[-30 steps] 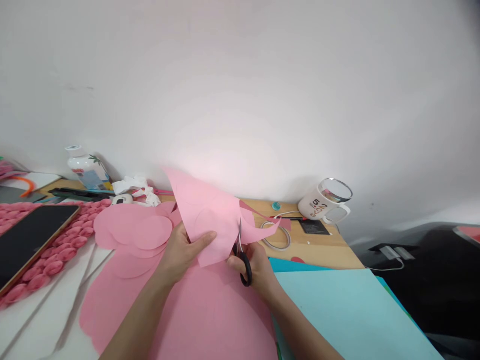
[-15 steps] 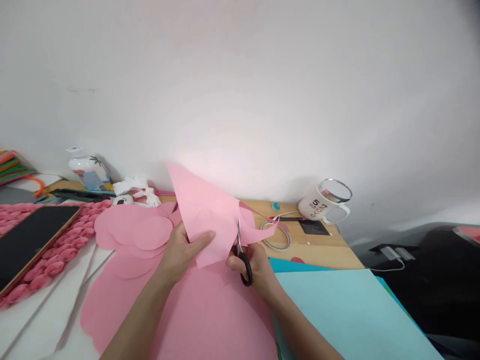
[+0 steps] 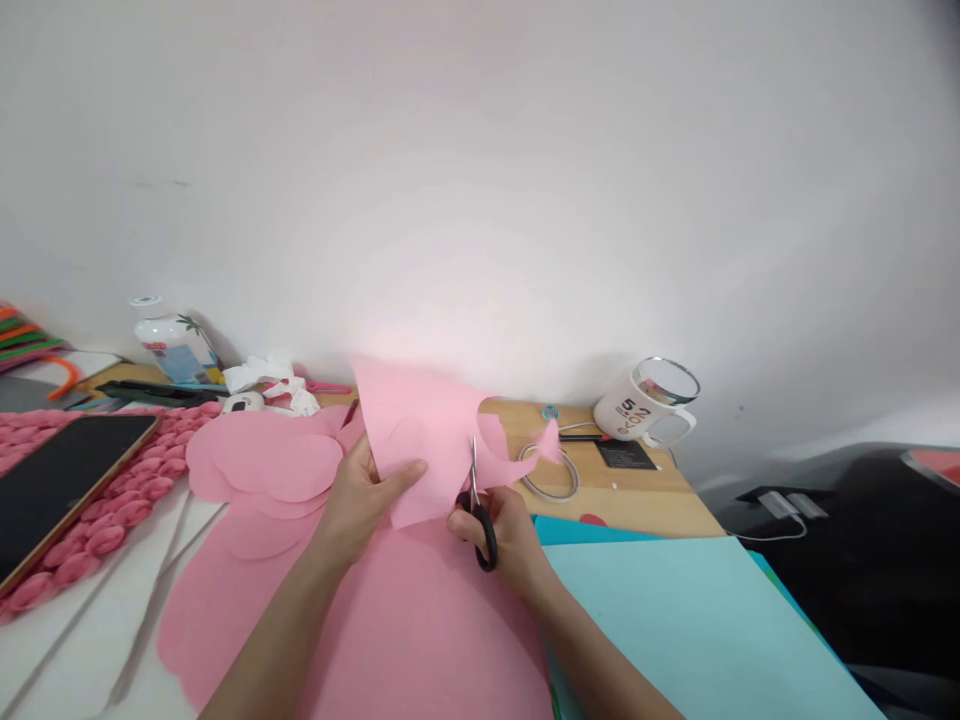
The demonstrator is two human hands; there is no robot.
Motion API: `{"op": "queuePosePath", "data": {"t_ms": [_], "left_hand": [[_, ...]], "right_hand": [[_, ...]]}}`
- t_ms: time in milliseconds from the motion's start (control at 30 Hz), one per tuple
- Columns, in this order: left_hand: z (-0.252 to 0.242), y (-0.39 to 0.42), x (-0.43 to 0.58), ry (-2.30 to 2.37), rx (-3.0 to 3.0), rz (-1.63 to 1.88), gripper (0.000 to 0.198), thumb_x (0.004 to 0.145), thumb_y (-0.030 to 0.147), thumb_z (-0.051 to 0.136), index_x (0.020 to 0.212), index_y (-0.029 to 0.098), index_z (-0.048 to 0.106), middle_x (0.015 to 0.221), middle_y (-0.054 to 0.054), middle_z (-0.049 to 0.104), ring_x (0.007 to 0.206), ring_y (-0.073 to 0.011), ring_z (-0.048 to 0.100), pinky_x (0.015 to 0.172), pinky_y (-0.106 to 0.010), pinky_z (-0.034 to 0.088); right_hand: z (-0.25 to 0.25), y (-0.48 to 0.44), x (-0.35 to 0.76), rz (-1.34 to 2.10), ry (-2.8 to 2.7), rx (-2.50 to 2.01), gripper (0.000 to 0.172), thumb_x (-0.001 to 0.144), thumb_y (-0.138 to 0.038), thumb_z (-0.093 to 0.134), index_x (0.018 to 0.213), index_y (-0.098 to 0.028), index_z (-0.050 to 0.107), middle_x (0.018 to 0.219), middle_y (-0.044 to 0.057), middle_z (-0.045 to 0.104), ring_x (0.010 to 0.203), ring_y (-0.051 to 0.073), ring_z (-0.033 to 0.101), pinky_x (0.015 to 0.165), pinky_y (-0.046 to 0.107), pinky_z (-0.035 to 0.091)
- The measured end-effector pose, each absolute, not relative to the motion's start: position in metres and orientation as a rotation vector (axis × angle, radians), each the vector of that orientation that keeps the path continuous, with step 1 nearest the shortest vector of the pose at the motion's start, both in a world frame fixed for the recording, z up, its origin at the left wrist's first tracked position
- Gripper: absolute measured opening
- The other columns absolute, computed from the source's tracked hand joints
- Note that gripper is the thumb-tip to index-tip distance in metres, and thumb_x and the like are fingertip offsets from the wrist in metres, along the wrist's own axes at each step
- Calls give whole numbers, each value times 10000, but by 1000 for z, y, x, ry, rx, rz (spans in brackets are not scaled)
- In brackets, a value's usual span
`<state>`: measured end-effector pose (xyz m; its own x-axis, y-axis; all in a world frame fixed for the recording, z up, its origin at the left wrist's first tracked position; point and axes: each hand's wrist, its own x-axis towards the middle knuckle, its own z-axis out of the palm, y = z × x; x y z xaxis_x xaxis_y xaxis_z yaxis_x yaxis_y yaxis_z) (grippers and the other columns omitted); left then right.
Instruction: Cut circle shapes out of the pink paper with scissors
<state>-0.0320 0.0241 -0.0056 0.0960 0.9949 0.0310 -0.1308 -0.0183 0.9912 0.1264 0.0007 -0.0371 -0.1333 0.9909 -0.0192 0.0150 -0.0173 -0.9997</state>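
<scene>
The phone (image 3: 71, 480) lies far to the left of the held pink sheet (image 3: 427, 440), on a bumpy pink mat (image 3: 142, 490), perhaps to have it within sight. Behind this mat, also left of the sheet, stands a white bottle (image 3: 176, 345); its reddish label writing is too small to be read. Crumpled tissue (image 3: 259, 372) comes next, nearer to the sheet. Just left of the sheet, rounded pink pieces (image 3: 300, 465) overlap each other, probably put aside here so they leave the hands free.

The left hand (image 3: 367, 500) pinches the sheet at its lower left, the thumb in front; this grip seems to keep the paper steady. The sheet itself is raised above the bench (image 3: 682, 500), and a faint round line shows on it. At its right edge are the scissors (image 3: 486, 535), with the blades pointing up and narrow. The right hand (image 3: 506, 530) has its grip closed around their black handles, likely for guiding the blades along the edge. A curved strip extends rightward from the sheet.

Farther right of the sheet, a white mug (image 3: 637, 405) carries a tilted "5" and other characters I cannot read surely. The black card (image 3: 625, 454) beside it has tiny, illegible lines. Light blue paper (image 3: 697, 610) lies right of the sheet, nearer to the person.
</scene>
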Motion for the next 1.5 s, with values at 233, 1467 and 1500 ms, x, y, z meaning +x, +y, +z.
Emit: {"op": "queuePosePath", "data": {"t_ms": [233,1467,1500], "left_hand": [[-4,24,-34,1029,1197,1177,480,684,288,689,1109,182,493,1092,-98,649,950,-258,627,717,-326,548],[-1,26,-41,1030,1239,1191,575,659,300,704,1175,199,471,1100,-100,642,988,-286,610,696,-325,555],[-1,26,-41,1025,1239,1194,563,663,296,701,1168,200,473,1100,-97,642,989,-282,609,700,-321,552]], "right_hand": [[-38,2,130,1356,-1290,-1158,297,563,-314,713,663,-166,475,588,-22,472,536,117,411,478,224,339],[-34,0,127,1400,-1212,-1210,138,549,-207,596,552,-168,464,479,-56,412,457,83,344,423,209,259],[-35,0,127,1395,-1210,-1209,128,550,-198,589,550,-167,464,477,-57,412,455,82,346,421,207,259]]}}
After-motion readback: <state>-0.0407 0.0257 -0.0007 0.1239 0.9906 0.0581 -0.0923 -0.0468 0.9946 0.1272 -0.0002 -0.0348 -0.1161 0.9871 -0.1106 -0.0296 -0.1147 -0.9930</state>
